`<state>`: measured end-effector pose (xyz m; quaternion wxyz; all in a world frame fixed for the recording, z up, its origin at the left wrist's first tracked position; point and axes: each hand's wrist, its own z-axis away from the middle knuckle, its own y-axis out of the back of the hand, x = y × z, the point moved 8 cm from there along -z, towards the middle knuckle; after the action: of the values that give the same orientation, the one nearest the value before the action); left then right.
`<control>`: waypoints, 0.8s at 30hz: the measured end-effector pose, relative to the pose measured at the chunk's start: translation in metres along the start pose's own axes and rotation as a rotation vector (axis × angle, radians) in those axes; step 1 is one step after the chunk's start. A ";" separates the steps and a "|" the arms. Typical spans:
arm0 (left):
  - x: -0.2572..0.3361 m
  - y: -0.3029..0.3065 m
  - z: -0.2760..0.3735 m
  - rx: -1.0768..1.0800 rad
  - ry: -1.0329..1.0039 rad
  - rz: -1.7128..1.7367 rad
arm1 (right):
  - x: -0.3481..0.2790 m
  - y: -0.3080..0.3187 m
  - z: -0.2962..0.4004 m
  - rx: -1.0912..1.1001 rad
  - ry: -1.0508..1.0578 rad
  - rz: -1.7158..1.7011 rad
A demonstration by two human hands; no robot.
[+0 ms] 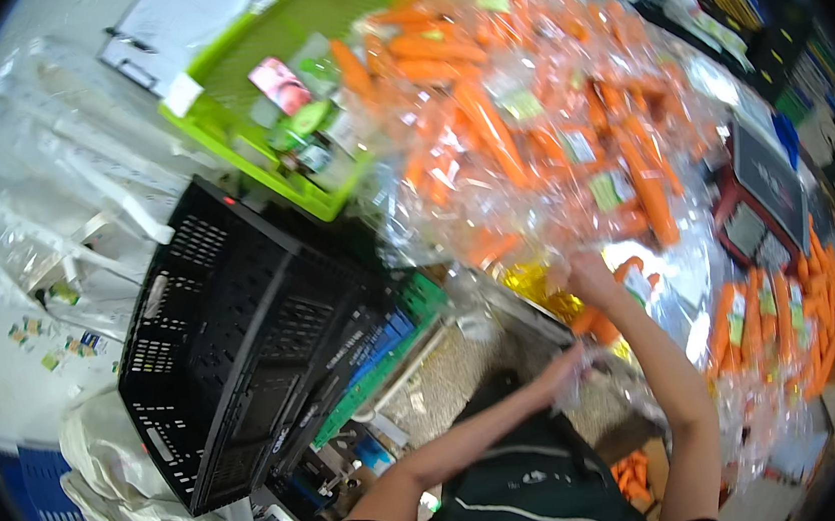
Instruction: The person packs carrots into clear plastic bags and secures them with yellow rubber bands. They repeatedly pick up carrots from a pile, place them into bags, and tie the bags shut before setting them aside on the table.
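Observation:
In front of my body, my left hand (pixel 566 376) is closed on a crumpled clear plastic bag (pixel 571 396). My right hand (pixel 583 273) reaches forward to the near edge of a large heap of bagged carrots (pixel 492 133). Blur hides its fingers, so whether it grips anything is unclear. Shiny gold material (pixel 533 285) lies beside that hand. Under my right forearm are loose-looking carrots (pixel 598 324), close to both hands. Many of the clear bags in the heap bear green and white labels.
Black plastic crates (pixel 245 352) stand at left, near a lime-green basket (pixel 249 152) holding labels. A dark red device, apparently a weighing scale (pixel 754 228), sits at right. More bagged carrots (pixel 755 318) lie below it. An open box of carrots (pixel 632 475) is by my right side.

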<state>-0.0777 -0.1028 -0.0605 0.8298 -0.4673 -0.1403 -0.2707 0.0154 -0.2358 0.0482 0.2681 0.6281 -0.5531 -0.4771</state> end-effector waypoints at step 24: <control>0.038 0.067 0.026 0.375 -0.148 0.039 | -0.078 -0.094 0.212 0.785 -1.427 -2.110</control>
<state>-0.0070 -0.0644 -0.0754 0.8948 -0.3258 -0.2399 -0.1887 -0.1285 -0.0977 -0.0942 -0.7715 0.4019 0.0769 -0.4871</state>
